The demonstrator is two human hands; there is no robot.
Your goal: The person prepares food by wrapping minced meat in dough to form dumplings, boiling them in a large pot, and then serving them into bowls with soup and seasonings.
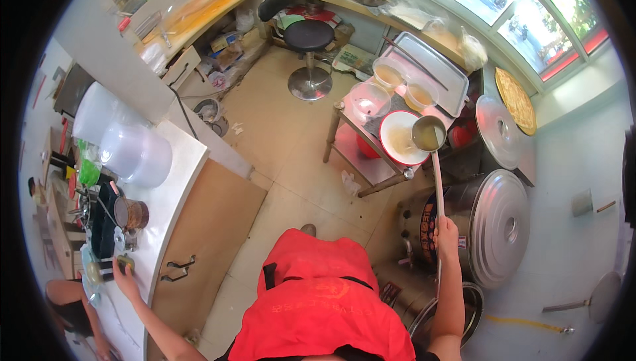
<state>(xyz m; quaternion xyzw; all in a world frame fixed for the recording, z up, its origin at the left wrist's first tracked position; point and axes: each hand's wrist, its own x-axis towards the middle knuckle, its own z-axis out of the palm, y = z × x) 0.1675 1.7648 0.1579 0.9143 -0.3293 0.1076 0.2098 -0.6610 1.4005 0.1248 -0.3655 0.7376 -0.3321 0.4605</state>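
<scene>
My right hand point(447, 236) grips the long handle of a metal ladle point(439, 177). The ladle's bowl point(428, 135) holds a cloudy yellowish liquid and is over the edge of a red-rimmed white bowl point(400, 137), which contains pale broth. Three clear plastic bowls are grouped beyond it: two hold brownish liquid point(388, 76) point(421, 95), and one point(368, 102) has a few small bits in the bottom. At the left counter point(171, 212), my left hand point(126, 281) touches a small olive-green container point(125, 262); whether its fingers close on it is unclear.
Lidded steel stockpots point(499, 229) and an open pot point(472, 306) stand at my right. A metal tray point(427, 70) with a long stick rests on the cart. Stacked plastic tubs point(136, 152) and a jar point(131, 213) are on the left counter. A black stool point(309, 38) is ahead.
</scene>
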